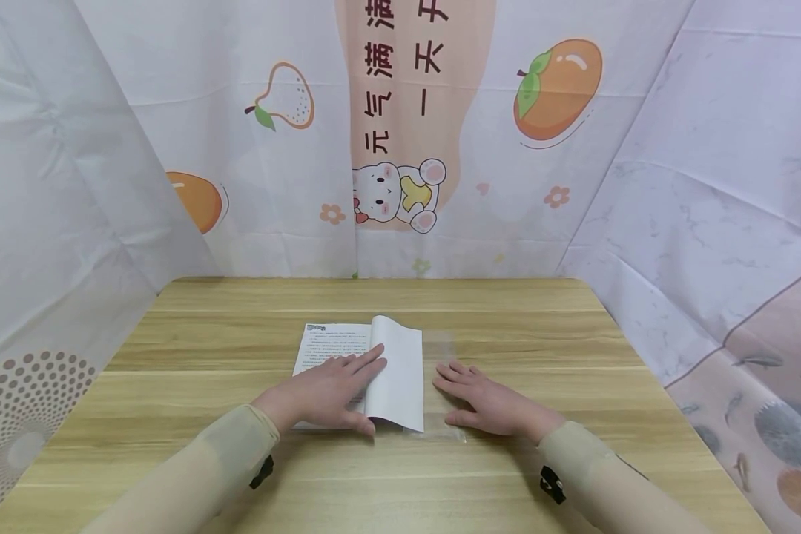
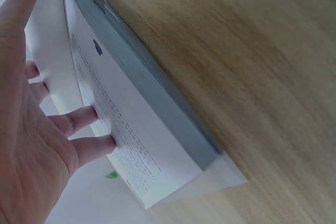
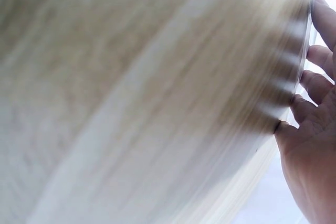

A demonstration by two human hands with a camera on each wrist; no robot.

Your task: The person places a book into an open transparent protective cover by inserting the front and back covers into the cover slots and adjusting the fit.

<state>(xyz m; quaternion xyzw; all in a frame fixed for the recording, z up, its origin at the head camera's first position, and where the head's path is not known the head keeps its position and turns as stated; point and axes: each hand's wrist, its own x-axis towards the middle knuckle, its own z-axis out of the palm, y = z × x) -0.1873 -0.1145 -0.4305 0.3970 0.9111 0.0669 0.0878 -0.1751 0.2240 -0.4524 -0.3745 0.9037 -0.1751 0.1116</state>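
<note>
An open paperback book (image 1: pixel 334 337) lies on the wooden table, its left page covered in small print. A blank white page (image 1: pixel 400 374) arches over toward the right side. My left hand (image 1: pixel 323 389) rests on the book with its fingers spread, their tips by the fold of that page. In the left wrist view those fingertips touch the printed page (image 2: pixel 136 124), and the thick page block (image 2: pixel 147 93) shows along the near side. A clear plastic sheet (image 1: pixel 443 345) sticks out at the book's right. My right hand (image 1: pixel 483 400) lies on it with fingers extended.
The wooden table (image 1: pixel 527 319) stretches around the book to rounded back corners. Behind it hangs a fabric backdrop (image 1: pixel 294 178) with fruit prints, and cloth walls (image 1: pixel 707 185) stand at both sides. The right wrist view is largely blurred wood grain.
</note>
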